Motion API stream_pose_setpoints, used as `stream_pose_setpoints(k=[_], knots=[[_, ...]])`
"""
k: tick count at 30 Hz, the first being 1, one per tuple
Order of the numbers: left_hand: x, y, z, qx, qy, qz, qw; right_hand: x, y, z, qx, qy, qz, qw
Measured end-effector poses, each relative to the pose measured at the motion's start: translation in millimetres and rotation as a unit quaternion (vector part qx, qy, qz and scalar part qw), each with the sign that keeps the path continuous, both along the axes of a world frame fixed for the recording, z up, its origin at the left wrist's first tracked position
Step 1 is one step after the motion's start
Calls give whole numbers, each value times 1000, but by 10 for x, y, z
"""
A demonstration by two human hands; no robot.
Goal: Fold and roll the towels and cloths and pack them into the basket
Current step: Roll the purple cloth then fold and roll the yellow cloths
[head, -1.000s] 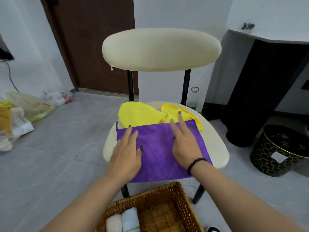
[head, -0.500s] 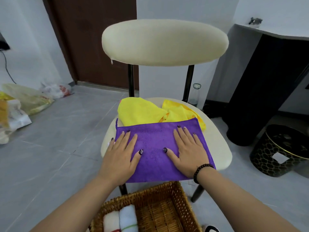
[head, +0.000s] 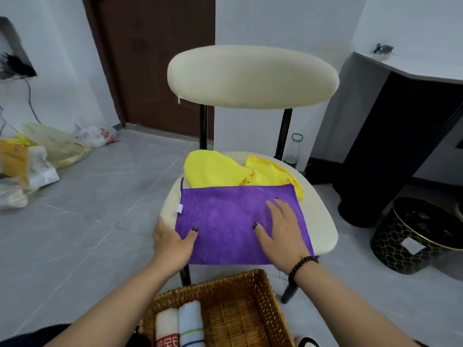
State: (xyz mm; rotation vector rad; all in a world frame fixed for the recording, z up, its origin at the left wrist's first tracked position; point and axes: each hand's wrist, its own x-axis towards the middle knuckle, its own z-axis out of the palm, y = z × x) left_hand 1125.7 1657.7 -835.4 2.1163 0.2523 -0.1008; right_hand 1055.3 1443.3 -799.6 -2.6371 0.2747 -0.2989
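Now the purple cloth (head: 233, 221) lies folded flat on the chair seat (head: 323, 221), left hand (head: 172, 242) pinching its near-left edge (thumb on top), right hand (head: 283, 234) flat on it, so roll tightly from that edge, pressing evenly, toward the basket (head: 263, 294).

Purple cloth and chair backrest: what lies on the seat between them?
In the head view, two crumpled yellow cloths lie on the seat between the purple cloth and the backrest, touching the purple cloth's far edge.
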Motion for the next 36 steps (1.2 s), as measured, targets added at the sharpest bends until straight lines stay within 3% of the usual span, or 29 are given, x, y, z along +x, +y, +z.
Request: stream_pose_setpoints(k=[3, 5, 7, 10, 15, 19, 24, 26, 32, 36], knots=[[-85, 41, -31, -102, 52, 16, 993, -189, 317, 71, 207, -54, -52, 976], [-216, 7, -73, -190, 91, -23, 977, -299, 544, 17, 427, -2, -123, 896], [-326, -36, -135, -216, 109, -43, 969, -372, 769, -87, 572, 119, -162, 795], [-408, -55, -148, -259, 138, 0, 956, -365, 917, -294, 632, 185, -202, 725], [-472, 39, -27, -320, 160, 8, 934, -248, 842, -376, 716, 38, -254, 649], [-520, 171, 64, -320, 167, 1, 933, -288, 708, -357, 733, -1, -279, 620], [-520, 375, 165, -295, 159, 2, 942, -381, 409, -270, 729, -54, -307, 610], [-508, 429, 184, -282, 153, -8, 947, -422, 224, -229, 704, -74, -319, 630], [-518, 489, 249, -172, 51, -48, 983, -641, -221, -232, 519, -18, -271, 811], [-499, 466, 352, -161, 5, -121, 980, -736, -333, -128, 380, -15, -184, 906]])
